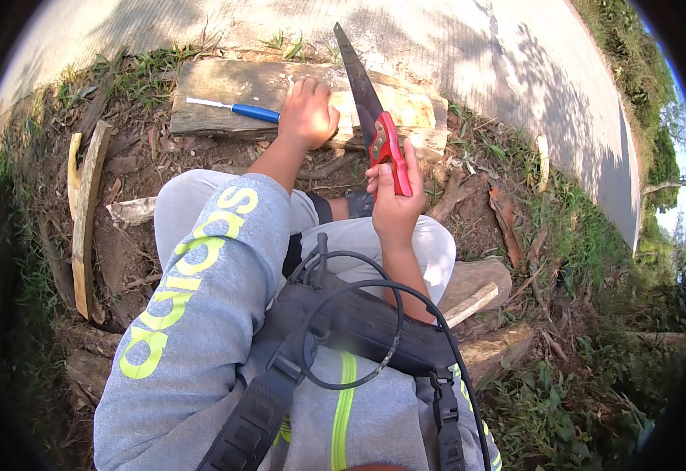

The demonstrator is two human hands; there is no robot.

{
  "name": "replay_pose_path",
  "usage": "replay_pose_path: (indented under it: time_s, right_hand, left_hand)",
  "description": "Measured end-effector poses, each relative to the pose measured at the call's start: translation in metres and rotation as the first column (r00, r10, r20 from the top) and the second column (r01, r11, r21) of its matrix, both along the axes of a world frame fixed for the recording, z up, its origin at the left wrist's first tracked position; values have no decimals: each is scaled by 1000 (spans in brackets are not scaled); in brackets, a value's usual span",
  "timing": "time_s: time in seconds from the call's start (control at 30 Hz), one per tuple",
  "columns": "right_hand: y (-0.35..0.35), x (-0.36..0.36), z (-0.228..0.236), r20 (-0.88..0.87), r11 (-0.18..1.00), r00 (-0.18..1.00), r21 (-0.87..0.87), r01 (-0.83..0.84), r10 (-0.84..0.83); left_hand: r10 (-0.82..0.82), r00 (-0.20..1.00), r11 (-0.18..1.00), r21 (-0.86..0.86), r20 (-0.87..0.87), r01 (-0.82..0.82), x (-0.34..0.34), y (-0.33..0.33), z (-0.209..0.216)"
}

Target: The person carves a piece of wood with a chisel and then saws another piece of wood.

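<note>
My right hand (396,192) grips the red handle of a handsaw (359,82). Its dark tapered blade points up and away, above the right end of a thick split piece of wood (209,82). On top of that wood rests my left hand (308,116), fingers curled and palm hidden. A chisel (254,112) with a blue handle lies across the wood, its pale blade toward the left. The handle's end meets the edge of my left hand; whether the fingers hold it is hidden.
Long wood strips (85,228) lean at the left on bare soil. By my right knee lie a cut log (476,286) and bark pieces (504,220). A concrete path (531,102) runs beyond the wood, with grass (571,235) along its edge. A black cable (402,314) loops over my lap.
</note>
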State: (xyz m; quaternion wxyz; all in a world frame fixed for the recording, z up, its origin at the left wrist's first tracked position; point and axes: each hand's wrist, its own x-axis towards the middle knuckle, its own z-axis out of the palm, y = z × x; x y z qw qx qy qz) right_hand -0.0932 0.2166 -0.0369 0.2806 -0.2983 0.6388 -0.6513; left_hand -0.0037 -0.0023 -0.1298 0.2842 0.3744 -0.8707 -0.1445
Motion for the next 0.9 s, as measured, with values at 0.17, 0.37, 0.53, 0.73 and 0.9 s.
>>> replay_pose_path:
  time_s: [0.17,0.37,0.53,0.73,0.9]
  right_hand:
    - [4,11,-31,-59,995,998,94,-26,31]
    - [49,22,-26,48,975,996,205,-81,73]
    - [8,11,-32,103,984,993,174,44,-63]
    - [24,21,-44,-72,980,997,194,40,-26]
    - [49,22,-28,-42,983,999,186,1,7]
  left_hand:
    - [45,998,999,-6,36,-45,-3,-2,-10]
    - [62,991,997,42,117,-67,-3,-2,-6]
    - [65,992,996,59,109,-72,-6,-1,-5]
    - [59,994,995,78,88,-66,-2,-2,-12]
    - [50,997,996,76,63,-54,-6,-6,-11]
